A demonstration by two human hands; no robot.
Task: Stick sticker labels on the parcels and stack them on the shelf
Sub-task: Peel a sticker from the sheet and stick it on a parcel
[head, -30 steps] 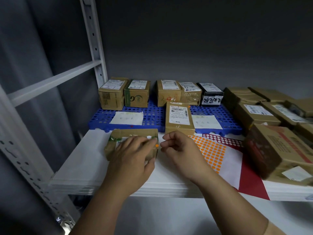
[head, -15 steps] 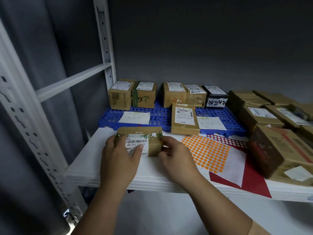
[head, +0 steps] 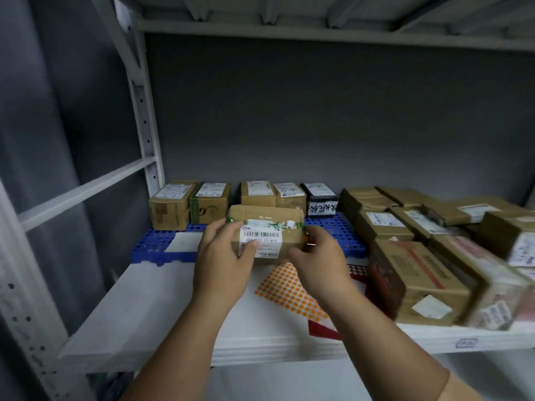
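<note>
Parcel in my hands: a small brown cardboard parcel [head: 267,238] with green tape and a white barcode label [head: 260,244] on the side facing me; I hold it off the shelf board [head: 150,308], above the front edge of the blue pallet [head: 156,247].
My left hand: my left hand [head: 223,261] grips the parcel's left end, thumb lying across the barcode label, fingers curled round the far side.
My right hand: my right hand [head: 318,261] grips the parcel's right end, fingers curled round it.
Sticker sheet: an orange dot sticker sheet [head: 289,290] lies flat on the shelf board, just in front of the blue pallet, under my right wrist.
Back row: five small labelled parcels [head: 173,204] stand along the rear of the blue pallet, behind the one I hold.
Right of the blue pallet: a crowd of larger brown boxes [head: 417,279], several labelled, some blurred.
Left of the blue pallet: the white perforated shelf upright [head: 144,134].
</note>
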